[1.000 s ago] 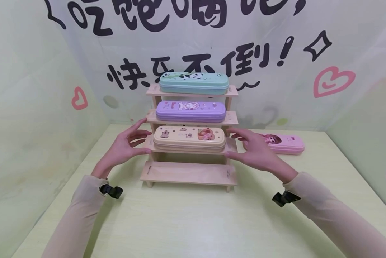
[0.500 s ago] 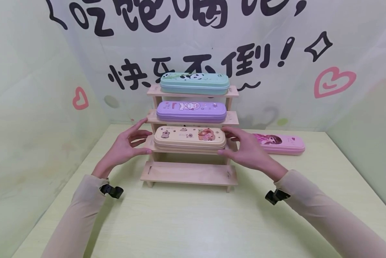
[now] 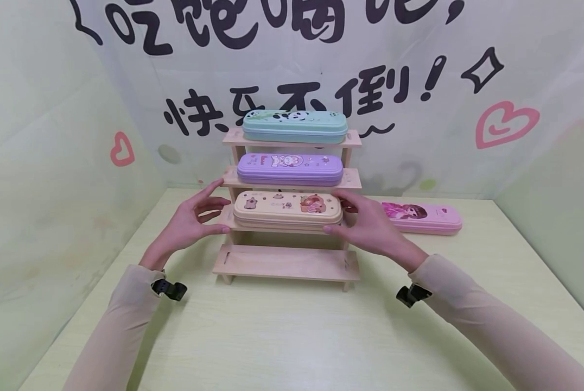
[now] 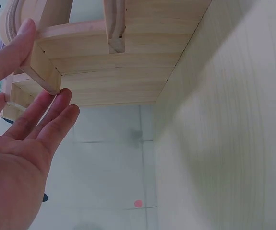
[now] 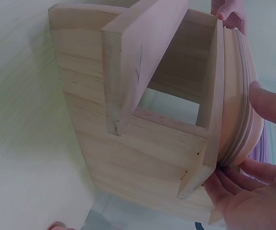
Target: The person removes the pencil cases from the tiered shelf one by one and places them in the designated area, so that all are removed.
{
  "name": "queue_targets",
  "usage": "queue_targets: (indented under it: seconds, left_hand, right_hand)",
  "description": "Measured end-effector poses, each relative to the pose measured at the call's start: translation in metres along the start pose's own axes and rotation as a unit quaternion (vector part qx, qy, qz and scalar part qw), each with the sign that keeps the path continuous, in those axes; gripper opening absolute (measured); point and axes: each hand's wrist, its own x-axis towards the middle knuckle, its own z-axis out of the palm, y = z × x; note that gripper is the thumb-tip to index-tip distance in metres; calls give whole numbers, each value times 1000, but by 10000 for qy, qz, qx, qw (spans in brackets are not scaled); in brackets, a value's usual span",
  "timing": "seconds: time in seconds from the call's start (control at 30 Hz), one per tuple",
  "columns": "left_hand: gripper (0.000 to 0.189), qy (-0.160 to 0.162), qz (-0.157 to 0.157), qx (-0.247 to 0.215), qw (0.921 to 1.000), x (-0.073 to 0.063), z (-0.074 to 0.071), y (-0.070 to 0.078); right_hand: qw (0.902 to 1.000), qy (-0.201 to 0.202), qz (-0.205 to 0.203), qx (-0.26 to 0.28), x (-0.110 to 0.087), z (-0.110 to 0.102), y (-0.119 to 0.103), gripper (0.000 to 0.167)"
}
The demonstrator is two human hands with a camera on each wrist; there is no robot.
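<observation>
A cream pencil case (image 3: 287, 208) with printed cartoon pictures lies on the third step down of a stepped wooden rack (image 3: 286, 263). My right hand (image 3: 376, 227) holds its right end, thumb at the front zip side and fingers behind. In the right wrist view, those fingers (image 5: 243, 187) bend round the case's end. My left hand (image 3: 186, 220) holds the left end of the same step. In the left wrist view its thumb (image 4: 20, 45) lies over one edge of the board and several fingertips meet the other. Palm and thumb are spread wide apart.
A purple pencil case (image 3: 289, 169) and a mint panda pencil case (image 3: 294, 126) lie on the two steps above. On the table (image 3: 282, 336), a pink pencil case (image 3: 433, 218) lies right of the rack, partly behind my right hand. A printed cloth (image 3: 419, 163) hangs behind.
My right hand has moved left, from beside the step's right end onto the end of the cream pencil case. The left hand and the pencil cases look unmoved.
</observation>
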Motion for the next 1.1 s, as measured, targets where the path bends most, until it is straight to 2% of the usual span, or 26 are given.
queue_targets:
  seconds: [0.5, 1.1]
  left_hand:
    - [107, 3, -1, 56, 10000, -1, -1, 0]
    - [107, -15, -31, -7, 10000, 0, 0, -1]
  right_hand:
    - [9997, 18, 199, 118, 4, 3, -1, 81]
    - [9996, 118, -9, 264, 0, 1, 2, 76]
